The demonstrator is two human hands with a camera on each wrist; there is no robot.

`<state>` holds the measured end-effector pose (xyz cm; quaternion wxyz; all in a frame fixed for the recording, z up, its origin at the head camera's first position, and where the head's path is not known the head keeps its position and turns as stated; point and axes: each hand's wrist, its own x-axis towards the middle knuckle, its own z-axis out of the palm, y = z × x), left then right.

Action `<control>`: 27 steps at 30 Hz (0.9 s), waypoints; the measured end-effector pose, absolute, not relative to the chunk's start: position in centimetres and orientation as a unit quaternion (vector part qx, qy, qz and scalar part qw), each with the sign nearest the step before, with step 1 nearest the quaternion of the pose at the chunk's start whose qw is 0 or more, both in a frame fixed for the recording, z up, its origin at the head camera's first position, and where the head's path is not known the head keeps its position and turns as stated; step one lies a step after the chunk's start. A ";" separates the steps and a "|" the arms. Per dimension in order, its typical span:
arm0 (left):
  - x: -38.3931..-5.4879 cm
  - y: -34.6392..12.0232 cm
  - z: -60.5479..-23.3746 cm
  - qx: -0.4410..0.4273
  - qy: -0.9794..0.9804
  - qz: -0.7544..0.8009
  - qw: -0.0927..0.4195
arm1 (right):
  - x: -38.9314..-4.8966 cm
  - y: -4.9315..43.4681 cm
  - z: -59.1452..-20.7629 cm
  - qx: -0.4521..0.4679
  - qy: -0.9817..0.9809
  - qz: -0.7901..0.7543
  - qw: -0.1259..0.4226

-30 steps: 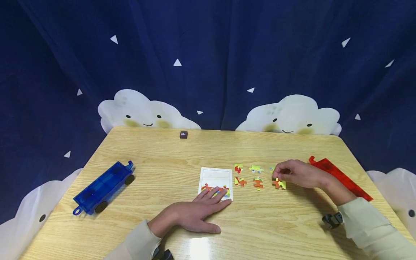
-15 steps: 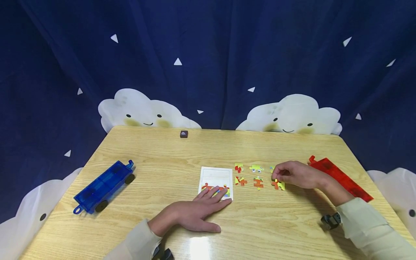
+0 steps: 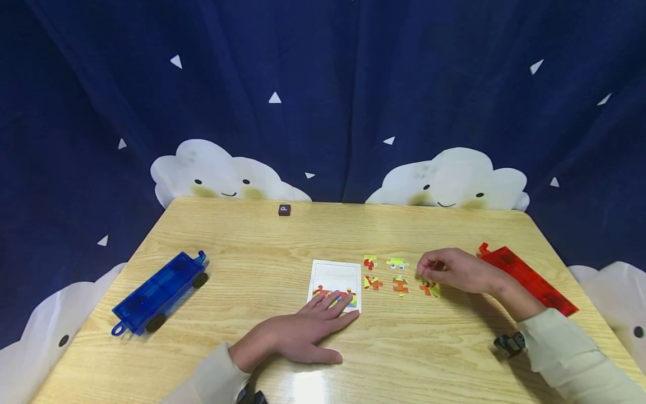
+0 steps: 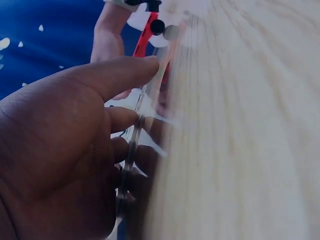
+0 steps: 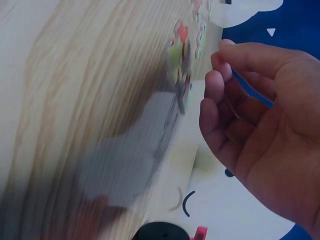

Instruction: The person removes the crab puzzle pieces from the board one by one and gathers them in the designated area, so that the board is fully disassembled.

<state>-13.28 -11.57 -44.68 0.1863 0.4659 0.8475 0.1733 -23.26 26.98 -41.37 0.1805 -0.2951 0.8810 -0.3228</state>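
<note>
In the head view my left hand lies flat, fingers spread over the lower part of a white puzzle tray. A strip of colored picture shows between those fingers. To the right of the tray lie several jigsaw pieces, among them a yellow-and-red one and an orange one. My right hand is low over the right end of these pieces, fingers loosely bent, fingertips beside the lower right jigsaw piece. The right wrist view shows thumb and index tips close together with nothing visible between them. The upper right piece is hidden by this hand.
A blue toy wagon stands on the left of the wooden table. Behind my right forearm is a red toy wagon. A small dark block marked P sits near the back edge, before a blue curtain.
My right hand has shifted slightly left, and the lower right jigsaw piece has slid left. The upper right piece has become covered by the hand. My left hand has stayed in place.
</note>
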 end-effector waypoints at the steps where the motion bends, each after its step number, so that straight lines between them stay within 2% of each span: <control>1: -13.2 -11.5 -44.6 0.467 0.849 0.168 0.181 | -23.2 26.8 -41.4 -0.297 0.882 -0.321 0.177; 13: -12.7 -11.6 -43.9 0.460 0.864 0.161 0.127 | -23.2 23.8 -40.7 -0.326 0.879 -0.316 0.149; 20: -16.1 -14.3 -43.5 0.362 0.899 0.219 0.111 | -23.1 21.3 -40.4 -0.341 0.864 -0.338 0.154; 27: -19.5 -16.2 -43.3 0.353 0.905 0.207 0.119 | -22.7 17.8 -40.9 -0.365 0.844 -0.353 0.172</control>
